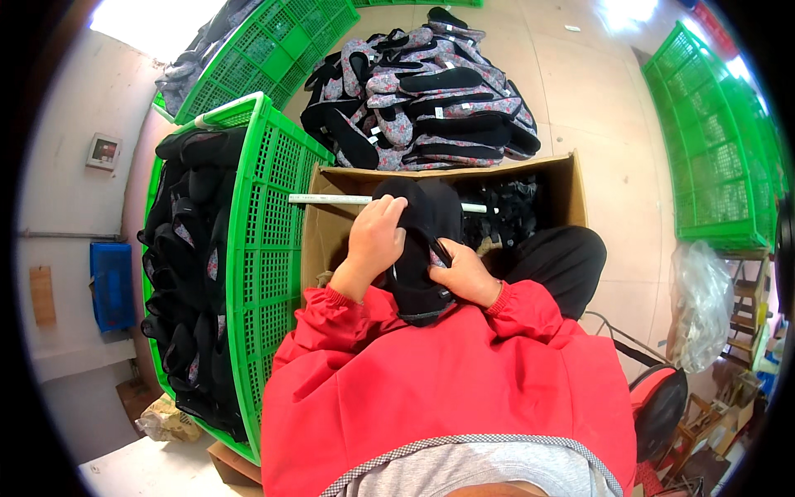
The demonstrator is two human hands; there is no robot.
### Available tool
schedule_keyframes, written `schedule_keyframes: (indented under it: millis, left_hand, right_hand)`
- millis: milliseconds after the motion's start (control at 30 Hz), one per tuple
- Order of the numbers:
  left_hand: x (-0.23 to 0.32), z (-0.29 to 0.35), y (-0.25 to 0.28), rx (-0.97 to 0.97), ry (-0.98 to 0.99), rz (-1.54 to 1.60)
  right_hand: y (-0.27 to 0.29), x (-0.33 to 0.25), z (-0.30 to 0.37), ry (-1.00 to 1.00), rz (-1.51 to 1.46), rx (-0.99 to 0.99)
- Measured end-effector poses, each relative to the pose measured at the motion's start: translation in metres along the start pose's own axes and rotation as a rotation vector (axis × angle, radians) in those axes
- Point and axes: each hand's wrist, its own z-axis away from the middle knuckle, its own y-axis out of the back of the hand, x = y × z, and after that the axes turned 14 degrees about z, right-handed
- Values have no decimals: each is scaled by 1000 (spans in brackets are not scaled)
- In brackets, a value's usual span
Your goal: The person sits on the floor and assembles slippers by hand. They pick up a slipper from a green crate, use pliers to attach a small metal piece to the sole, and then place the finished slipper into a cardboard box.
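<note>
Close in front of my body I hold a black slipper point(411, 288), and a little patterned fabric shows at its opening. My left hand point(377, 238) is closed on its left upper side, thumb and fingers bent together. On the right side, my right hand point(466, 273) pinches the black edge of the opening. Whether a small tool is also in those fingers I cannot make out. Beneath lies a cardboard box point(570, 186) with dark scraps point(509, 207) inside, and a white rod point(330, 199) spans it.
Left of me stands a green crate point(263, 273) packed with black slippers point(184, 257). Beyond the box lies a large heap of floral slippers with black soles point(447, 108). More green crates stand far left and at the right wall point(716, 137). Clear plastic point(700, 306) hangs at right.
</note>
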Motion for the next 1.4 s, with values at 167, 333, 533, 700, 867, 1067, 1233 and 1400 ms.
schedule_keyframes:
  millis: [167,333,533,700,867,1067,1233,1400]
  left_hand:
    - [-16,14,14,489,263,258]
    - [-23,11,6,435,785,1308]
    - [-22,16,9,451,895,1467]
    - [-11,17,6,353,840,1392]
    - [10,11,12,327,743,1457]
    - [20,5,10,277,790,1649]
    - [23,5,9,285,818,1702]
    - [18,5,6,229,767,1875]
  right_hand:
    - [9,0,3,18,89,-24]
    - [12,-2,10,99,191,-73]
    - [22,4,23,78,262,-32]
    - [18,28,30,50,224,96]
    - [19,4,30,14,27,90]
    - [3,24,21,39,-39,168]
    - [14,4,22,-231,-294,40]
    - [11,-2,14,-233,-328,98]
